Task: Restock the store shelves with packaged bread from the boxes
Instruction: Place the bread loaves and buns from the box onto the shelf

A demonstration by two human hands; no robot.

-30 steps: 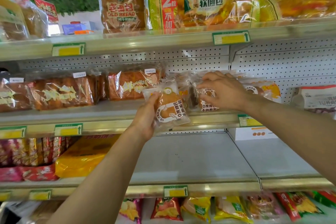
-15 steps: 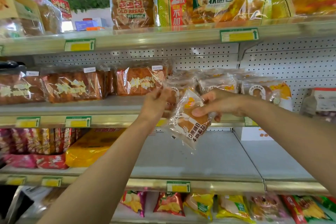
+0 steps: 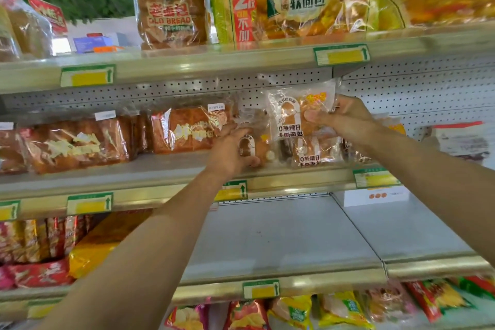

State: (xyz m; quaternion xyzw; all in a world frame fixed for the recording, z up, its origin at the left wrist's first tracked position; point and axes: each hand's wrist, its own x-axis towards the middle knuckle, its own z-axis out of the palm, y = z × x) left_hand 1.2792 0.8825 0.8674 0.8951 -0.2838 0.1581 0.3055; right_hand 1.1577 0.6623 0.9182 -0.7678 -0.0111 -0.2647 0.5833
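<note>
Big metal shelving unit [image 3: 187, 61] takes up pretty much everything, pegboard back, yellow price tags along the lips; top shelf has the big yellow soft-bread bag [image 3: 300, 2] and a tall clear loaf bag [image 3: 170, 12], probably up there since they're bulky; middle shelf [image 3: 107, 177] has long brown loaves [image 3: 75, 144] lying flat on the left, with small clear bread packs beside them on the right; the shelf under it is mostly bare grey metal [image 3: 281, 236]. The right hand [image 3: 345, 120] is pinching one small bread pack [image 3: 300, 112] by its right edge, thumb in front and fingers curled behind, holding it upright above the packs already lying there, I'd guess to drop it onto that stack; the left hand [image 3: 230, 150] is wrapped round another small pack [image 3: 254, 147] at the shelf front, thumb under and fingers over, looks like it's steadying the row.
</note>
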